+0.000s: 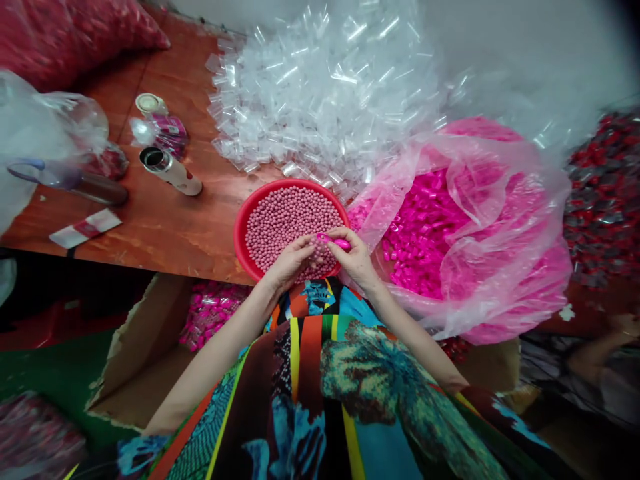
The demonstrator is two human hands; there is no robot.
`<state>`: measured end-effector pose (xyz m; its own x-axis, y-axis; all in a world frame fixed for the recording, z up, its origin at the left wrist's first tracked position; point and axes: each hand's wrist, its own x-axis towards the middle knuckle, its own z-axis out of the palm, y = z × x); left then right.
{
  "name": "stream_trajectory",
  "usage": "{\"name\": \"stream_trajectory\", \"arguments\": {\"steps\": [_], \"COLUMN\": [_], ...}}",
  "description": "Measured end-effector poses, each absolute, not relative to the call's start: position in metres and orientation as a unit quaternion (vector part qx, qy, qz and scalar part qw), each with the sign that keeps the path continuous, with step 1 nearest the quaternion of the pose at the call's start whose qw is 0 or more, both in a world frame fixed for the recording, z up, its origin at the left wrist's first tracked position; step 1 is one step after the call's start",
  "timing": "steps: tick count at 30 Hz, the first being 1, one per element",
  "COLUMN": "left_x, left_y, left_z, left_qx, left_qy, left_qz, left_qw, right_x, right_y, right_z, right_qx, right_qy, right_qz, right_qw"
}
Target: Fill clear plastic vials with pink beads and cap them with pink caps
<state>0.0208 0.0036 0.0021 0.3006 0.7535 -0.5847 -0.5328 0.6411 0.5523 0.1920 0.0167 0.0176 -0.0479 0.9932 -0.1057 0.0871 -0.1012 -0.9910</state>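
Observation:
A red bowl (243,220) full of small pink beads sits at the near edge of the wooden table. My left hand (291,263) rests over the bowl's near side, fingertips touching a small bright pink tube (334,241). My right hand (354,257) pinches that same pink tube from the right. Both hands meet over the beads. Whether my left hand also holds beads is hidden.
A clear plastic bag (480,220) of bright pink tubes lies right of the bowl. A heap of clear plastic caps (325,87) is behind it. A small can (170,170), scissors (65,180) and bags lie at left. A cardboard box (150,347) stands below the table.

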Motion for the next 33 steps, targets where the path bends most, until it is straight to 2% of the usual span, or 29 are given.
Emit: {"name": "stream_trajectory", "arguments": {"steps": [6,12,18,29,33], "left_x": [0.019,0.019,0.022,0.023,0.024], "left_y": [0.002,0.003,0.004,0.004,0.002], "left_z": [0.002,0.002,-0.003,0.0,-0.002], "left_qx": [0.137,0.136,0.122,0.098,0.086], "left_qy": [0.428,0.431,0.419,0.4,0.422], "left_qz": [0.413,0.403,0.403,0.422,0.426], "left_qw": [0.792,0.796,0.805,0.808,0.796], "right_x": [0.197,0.198,0.204,0.196,0.198], "right_y": [0.013,0.015,0.018,0.017,0.018], "right_z": [0.004,0.004,0.004,0.009,0.008], "right_qx": [-0.554,-0.544,-0.519,-0.542,-0.569], "right_qy": [-0.518,-0.471,-0.515,-0.492,-0.476], "right_qz": [0.515,0.54,0.551,0.566,0.54], "right_qw": [0.401,0.436,0.402,0.379,0.397]}}
